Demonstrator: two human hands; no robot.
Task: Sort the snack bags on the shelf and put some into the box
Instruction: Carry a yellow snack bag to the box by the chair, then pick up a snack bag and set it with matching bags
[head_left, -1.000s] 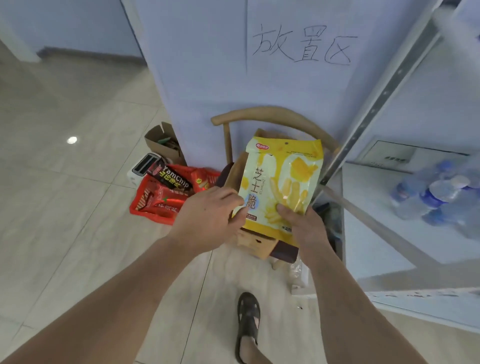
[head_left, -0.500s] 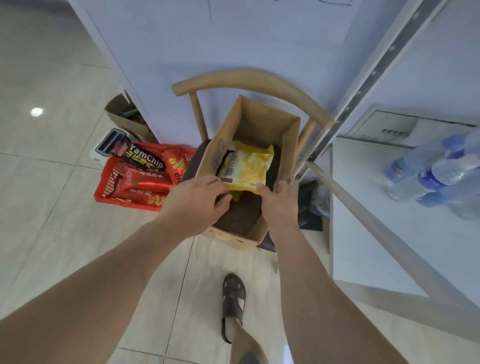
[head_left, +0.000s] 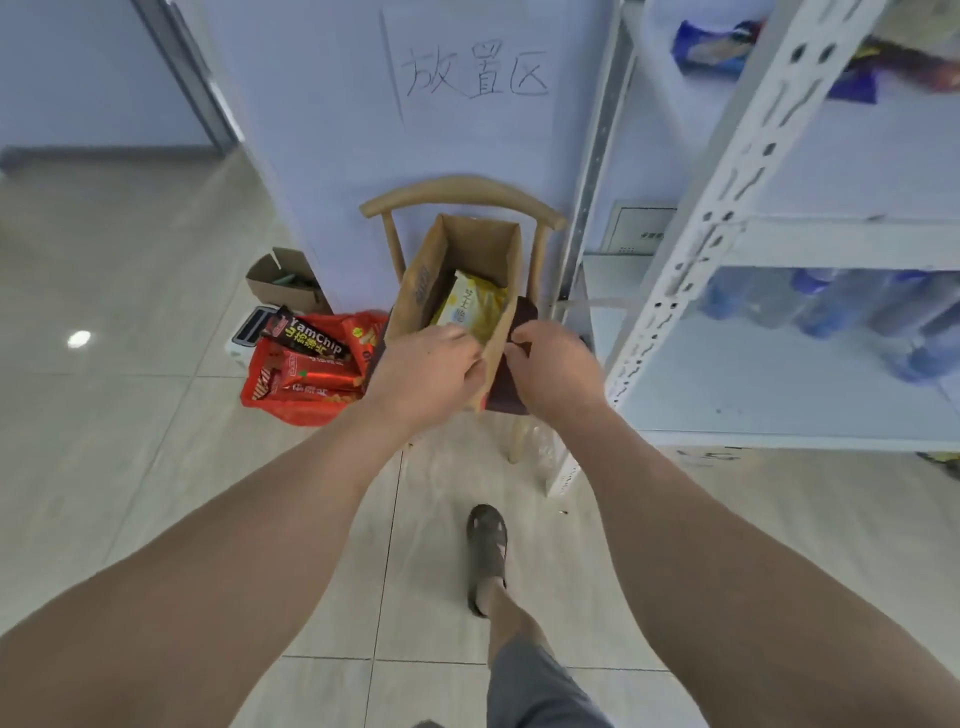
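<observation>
Fingers of the left hand (head_left: 423, 371) curl narrow at the near rim of the box (head_left: 457, 291); can't tell if they pinch the cardboard or just rest on it. Right hand (head_left: 553, 366) sits just outside the box's right near corner, fingers bent in, apparently holding nothing; can't tell if they touch the wall. Yellow snack bag (head_left: 470, 306) is inside the box, leaning against its right wall, free of both hands. Box stands on the chair (head_left: 462, 195). Bag looks light, air-puffed, crinkly film, contents likely brittle: grip by a sealed end or the edges, don't crush the middle. Both forearms extend forward and down, wrists converging at the box's near rim. More red snack packs (head_left: 306, 364) lie on the floor left of the box; shelf (head_left: 727, 218) is to its right.
</observation>
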